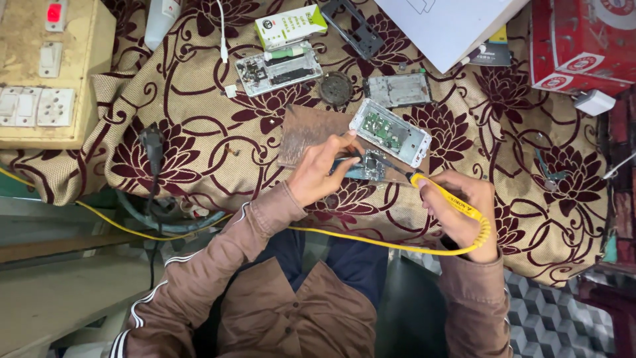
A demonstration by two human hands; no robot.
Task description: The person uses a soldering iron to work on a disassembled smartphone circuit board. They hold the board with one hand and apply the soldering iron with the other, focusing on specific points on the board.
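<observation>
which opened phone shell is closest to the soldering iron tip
The white phone shell with the green board inside, just above the tip; the other two shells lie farther up the cloth.

switchboard (40, 73) far left | red carton (580, 43) top right | white charger (594, 102) beside it | round tin, perhaps flux (336, 87)

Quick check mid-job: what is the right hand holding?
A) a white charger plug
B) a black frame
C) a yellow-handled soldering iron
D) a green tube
C: the right hand grips a yellow-handled soldering iron, its dark tip aimed at the small circuit board that the left hand steadies with a thin tool on the flowered cloth.
</observation>
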